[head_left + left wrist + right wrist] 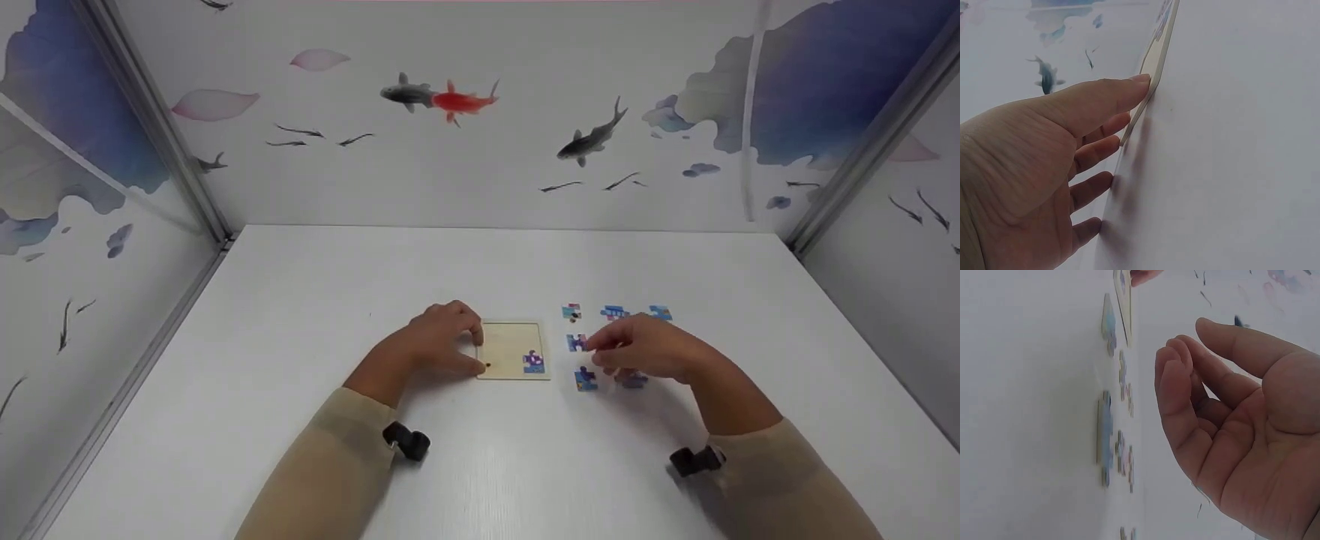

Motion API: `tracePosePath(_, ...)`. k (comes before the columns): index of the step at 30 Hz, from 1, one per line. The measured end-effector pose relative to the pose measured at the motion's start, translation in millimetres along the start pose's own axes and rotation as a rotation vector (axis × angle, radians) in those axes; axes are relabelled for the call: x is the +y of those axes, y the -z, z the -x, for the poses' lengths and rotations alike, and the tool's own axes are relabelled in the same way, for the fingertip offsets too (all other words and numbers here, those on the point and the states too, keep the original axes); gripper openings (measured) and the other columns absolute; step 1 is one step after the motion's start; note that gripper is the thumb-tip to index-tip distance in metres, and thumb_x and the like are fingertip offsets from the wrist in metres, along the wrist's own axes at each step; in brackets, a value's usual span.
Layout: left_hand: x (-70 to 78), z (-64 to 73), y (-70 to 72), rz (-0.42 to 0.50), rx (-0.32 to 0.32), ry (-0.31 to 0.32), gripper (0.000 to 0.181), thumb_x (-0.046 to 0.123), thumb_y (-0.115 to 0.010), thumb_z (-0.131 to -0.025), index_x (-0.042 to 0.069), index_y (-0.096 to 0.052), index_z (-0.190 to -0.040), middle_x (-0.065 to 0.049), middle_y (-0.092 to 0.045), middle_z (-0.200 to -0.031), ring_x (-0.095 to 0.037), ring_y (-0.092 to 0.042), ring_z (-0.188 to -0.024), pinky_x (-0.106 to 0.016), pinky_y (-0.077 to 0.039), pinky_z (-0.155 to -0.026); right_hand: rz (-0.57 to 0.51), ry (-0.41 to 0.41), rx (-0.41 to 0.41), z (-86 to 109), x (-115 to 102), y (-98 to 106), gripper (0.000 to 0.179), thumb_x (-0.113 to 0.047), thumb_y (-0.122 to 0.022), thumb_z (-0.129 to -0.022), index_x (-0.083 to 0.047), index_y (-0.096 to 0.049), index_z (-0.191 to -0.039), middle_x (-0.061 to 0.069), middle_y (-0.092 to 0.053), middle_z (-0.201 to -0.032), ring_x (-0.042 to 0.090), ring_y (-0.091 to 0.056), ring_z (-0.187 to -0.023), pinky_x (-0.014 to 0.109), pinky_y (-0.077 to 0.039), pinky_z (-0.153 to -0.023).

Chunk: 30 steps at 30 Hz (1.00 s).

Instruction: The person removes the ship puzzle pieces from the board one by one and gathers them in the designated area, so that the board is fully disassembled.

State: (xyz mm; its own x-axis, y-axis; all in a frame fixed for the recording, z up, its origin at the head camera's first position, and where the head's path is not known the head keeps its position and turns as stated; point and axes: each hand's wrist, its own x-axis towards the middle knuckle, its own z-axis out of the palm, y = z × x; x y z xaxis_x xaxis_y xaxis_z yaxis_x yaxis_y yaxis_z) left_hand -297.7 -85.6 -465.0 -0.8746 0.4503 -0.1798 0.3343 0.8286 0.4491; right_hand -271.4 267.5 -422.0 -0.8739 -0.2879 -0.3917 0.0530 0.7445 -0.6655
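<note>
A shallow wooden puzzle tray lies on the table, with one blue and purple jigsaw piece in its near right corner. My left hand grips the tray's left end, thumb at the near corner and fingertips along the left side; in the left wrist view the thumb presses on the tray's edge. Above the loose pieces to the right hovers my right hand, its fingers loosely bent and the thumb apart from them, with nothing between. Nearest its fingertips is a purple and blue piece.
Other loose jigsaw pieces lie right of the tray: one at the near side, a piece partly under the right hand, and a back row with a left piece, a middle piece and a right piece. Painted panels enclose the white table.
</note>
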Motion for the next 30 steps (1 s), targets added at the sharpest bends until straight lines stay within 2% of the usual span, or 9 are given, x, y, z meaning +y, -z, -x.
tracePosePath(5, 2.1, 2.1, 1.2, 0.008, 0.001, 0.003, 0.027, 0.045, -0.083, -0.088, 0.031, -0.068, -0.105, 0.005, -0.052, -0.153, -0.027, -0.042, -0.145, -0.054, -0.039, -0.125, -0.017, 0.056, -0.025, -13.0, -21.5, -8.2, 0.029, -0.025, -0.074, -0.102, -0.017, -0.076, -0.13, 0.008, -0.077, -0.119, 0.023, -0.073, -0.101, 0.035, -0.064, -0.09)
tracePosePath(14, 0.5, 1.1, 1.1, 0.002, -0.007, -0.002, 0.027, 0.046, -0.083, -0.088, 0.032, -0.068, -0.106, 0.004, -0.052, -0.152, -0.028, -0.042, -0.146, -0.054, -0.039, -0.124, -0.07, 0.091, -0.058, -33.3, -46.4, -19.5, 0.03, -0.019, -0.073, -0.102, -0.013, -0.075, -0.13, 0.012, -0.076, -0.12, 0.025, -0.073, -0.104, 0.033, -0.064, -0.09)
tracePosePath(19, 1.4, 1.2, 1.0, -0.009, 0.004, -0.012, 0.029, 0.047, -0.084, -0.088, 0.03, -0.068, -0.106, 0.003, -0.054, -0.151, -0.03, -0.044, -0.145, -0.053, -0.041, -0.123, -0.081, 0.105, -0.039, -39.7, -48.8, -22.5, 0.03, -0.022, -0.074, -0.101, -0.015, -0.076, -0.129, 0.01, -0.077, -0.121, 0.025, -0.072, -0.103, 0.034, -0.064, -0.091)
tracePosePath(27, 3.7, 2.3, 2.5, -0.018, 0.004, -0.011, 0.03, 0.046, -0.084, -0.088, 0.029, -0.069, -0.108, 0.001, -0.054, -0.152, -0.032, -0.045, -0.146, -0.054, -0.042, -0.123, -0.127, 0.085, -0.035, -51.0, -38.4, -32.2, 0.025, -0.02, -0.074, -0.1, -0.017, -0.079, -0.125, 0.006, -0.077, -0.117, 0.023, -0.072, -0.101, 0.034, -0.064, -0.09)
tracePosePath(30, 4.2, 1.9, 2.3, -0.016, 0.0, -0.006, 0.031, 0.047, -0.084, -0.088, 0.029, -0.069, -0.108, 0.001, -0.054, -0.153, -0.031, -0.045, -0.146, -0.054, -0.041, -0.123, -0.09, 0.069, -0.041, -53.4, -34.8, -35.8, 0.021, -0.022, -0.076, -0.1, -0.019, -0.08, -0.121, 0.005, -0.075, -0.117, 0.022, -0.071, -0.097, 0.032, -0.063, -0.087)
